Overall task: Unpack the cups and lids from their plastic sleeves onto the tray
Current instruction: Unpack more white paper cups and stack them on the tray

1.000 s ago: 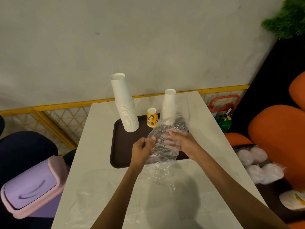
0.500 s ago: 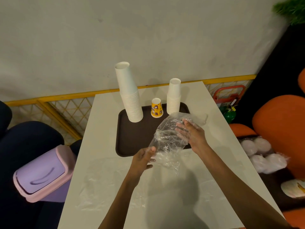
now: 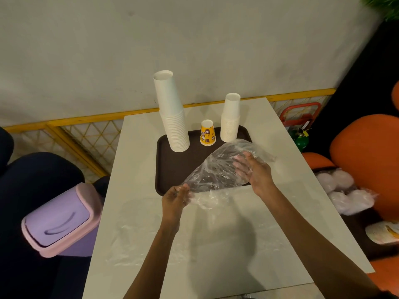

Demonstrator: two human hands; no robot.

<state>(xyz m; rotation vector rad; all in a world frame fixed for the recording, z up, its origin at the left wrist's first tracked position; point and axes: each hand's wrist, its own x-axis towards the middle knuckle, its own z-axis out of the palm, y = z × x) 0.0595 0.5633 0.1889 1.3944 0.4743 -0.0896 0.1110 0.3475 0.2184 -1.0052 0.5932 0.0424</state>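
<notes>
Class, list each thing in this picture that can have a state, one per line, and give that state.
tall white cup stack, unwrapped, upside down on the tray
short white cup stack, unwrapped, upside down on the tray
yellow cup, upside down on the tray
plastic sleeve, empty and crumpled
left hand, pinches the sleeve's near end
right hand, fingers spread against the sleeve
purple bin lid, closed
bagged white lids, still wrapped

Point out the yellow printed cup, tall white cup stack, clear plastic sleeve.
yellow printed paper cup (image 3: 207, 133), head view, side wall
tall white paper cup stack (image 3: 172, 117), head view, mid-height side
clear plastic sleeve (image 3: 216, 171), head view, crumpled middle
</notes>
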